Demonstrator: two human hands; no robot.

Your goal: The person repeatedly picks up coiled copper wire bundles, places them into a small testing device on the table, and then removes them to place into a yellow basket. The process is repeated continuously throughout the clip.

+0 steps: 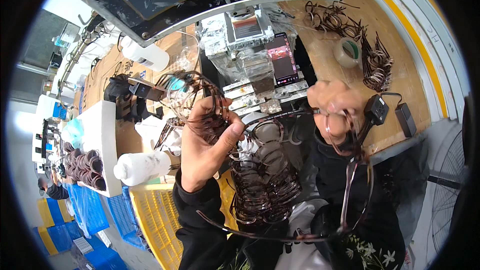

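Gripping, left hand (pixel 204 152): in the head view, its thumb and fingers are curling around a bundle of spectacle frames (pixel 209 124), brown and thin-rimmed, whose loops are sticking up above the fingertips.
Right hand (pixel 334 102): it is forming a blurred fist, its fingers clasping a single spectacle frame (pixel 349 190) (the blur is hiding exactly which part they are pinching).
Single frame: it is hanging below the right hand, close to the camera, with one long temple stretching leftward over the dark clothing.
Stack of frames (pixel 265 185): many brown ones are lying nested together between the two forearms.
Machine (pixel 250 70): it is standing beyond the hands, metal and heavily smeared, with a lit phone (pixel 282 62) resting just beside it on the right.
Table, right side: a heap of frames (pixel 377 67) is lying near a roll of tape (pixel 347 52), while a black power adapter (pixel 376 109) is sitting close to the right hand.
Left side: a white bottle (pixel 145 167) is sitting beside a white foam box (pixel 110 145), with a yellow basket (pixel 155 222) showing below.
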